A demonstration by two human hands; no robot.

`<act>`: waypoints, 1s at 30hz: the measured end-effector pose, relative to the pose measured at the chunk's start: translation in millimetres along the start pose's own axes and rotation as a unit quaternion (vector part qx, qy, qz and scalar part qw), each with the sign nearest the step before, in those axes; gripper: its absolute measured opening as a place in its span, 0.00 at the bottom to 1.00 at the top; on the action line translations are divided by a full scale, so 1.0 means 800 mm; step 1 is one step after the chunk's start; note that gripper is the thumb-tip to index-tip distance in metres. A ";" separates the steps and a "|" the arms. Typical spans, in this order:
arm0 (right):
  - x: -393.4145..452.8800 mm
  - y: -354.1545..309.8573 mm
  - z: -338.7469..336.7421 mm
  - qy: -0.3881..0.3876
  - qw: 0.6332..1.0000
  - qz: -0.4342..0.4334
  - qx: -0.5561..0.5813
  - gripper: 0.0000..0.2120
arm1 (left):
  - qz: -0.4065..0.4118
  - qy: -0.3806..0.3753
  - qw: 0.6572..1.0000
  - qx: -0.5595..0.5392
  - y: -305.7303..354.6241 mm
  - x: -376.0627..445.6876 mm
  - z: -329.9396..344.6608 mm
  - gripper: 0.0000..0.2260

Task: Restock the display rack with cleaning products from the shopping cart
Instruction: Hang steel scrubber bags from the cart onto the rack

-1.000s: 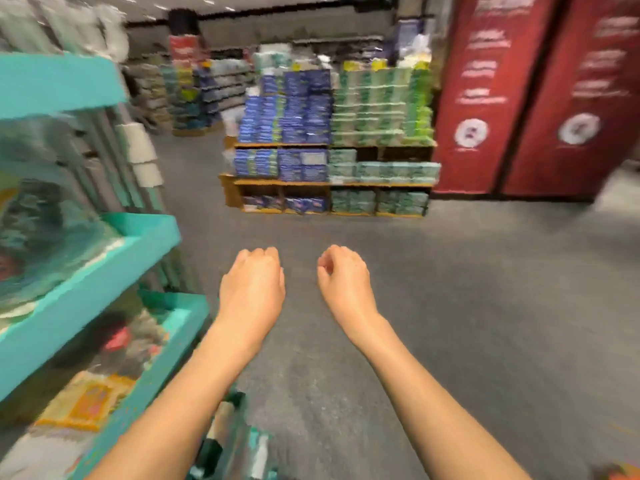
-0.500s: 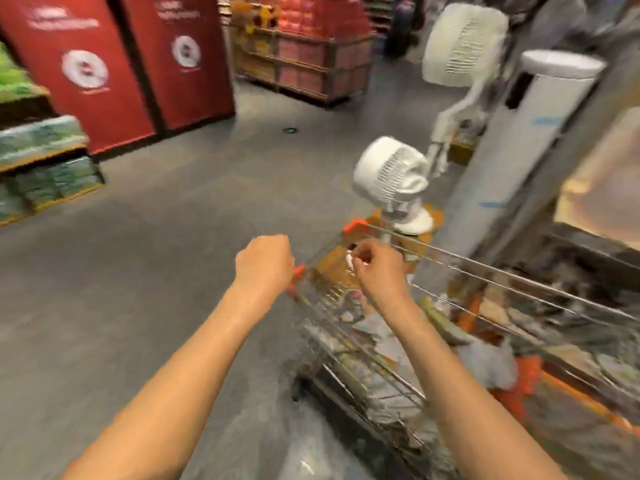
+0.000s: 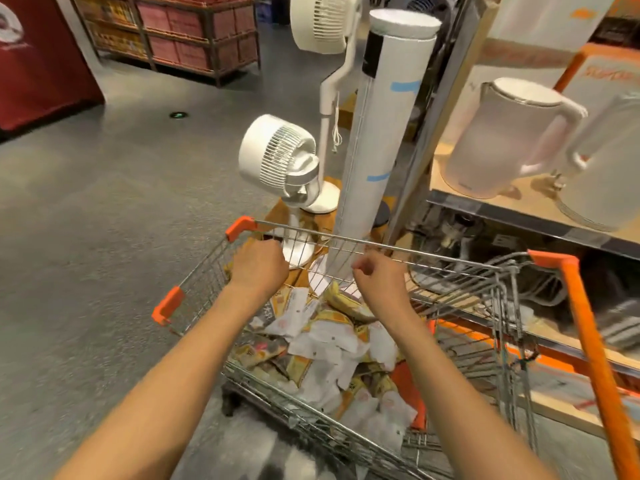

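Observation:
A wire shopping cart (image 3: 433, 258) with orange corners stands in front of me, its basket filled with several yellow and white flat packets (image 3: 332, 344). My left hand (image 3: 258, 268) hovers over the far left part of the basket, fingers curled under, holding nothing. My right hand (image 3: 379, 280) hangs beside it over the packets, just below the cart's far rim. Its fingers are curled too, with thumb and forefinger close together and nothing between them. The display rack is out of view.
A white tower fan (image 3: 384, 126) and a small white desk fan (image 3: 277, 157) stand just beyond the cart. To the right a wooden shelf (image 3: 519, 209) carries white kettles (image 3: 509, 136). Grey floor spreads to the left, up to a red pillar (image 3: 38, 64).
My view has swung right, from the teal rack and the aisle to the cart. Both hands came forward over the basket, still curled and holding nothing.

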State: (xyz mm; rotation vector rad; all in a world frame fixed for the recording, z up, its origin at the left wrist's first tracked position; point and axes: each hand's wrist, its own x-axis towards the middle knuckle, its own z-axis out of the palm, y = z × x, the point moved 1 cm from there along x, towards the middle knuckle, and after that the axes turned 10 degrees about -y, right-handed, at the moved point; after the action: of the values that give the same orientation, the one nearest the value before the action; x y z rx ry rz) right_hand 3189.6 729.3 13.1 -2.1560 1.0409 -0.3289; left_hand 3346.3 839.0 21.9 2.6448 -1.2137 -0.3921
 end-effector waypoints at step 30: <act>0.096 0.174 0.467 -0.160 0.720 0.586 0.335 0.13 | -0.226 -0.534 0.814 -0.033 -0.307 0.207 0.387 0.26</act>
State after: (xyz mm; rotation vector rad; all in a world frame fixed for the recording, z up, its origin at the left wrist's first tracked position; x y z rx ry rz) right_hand 3344.0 794.6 -356.3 -0.5998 1.5285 0.2580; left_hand 3524.2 846.9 -367.5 2.5794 -0.6278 -2.1504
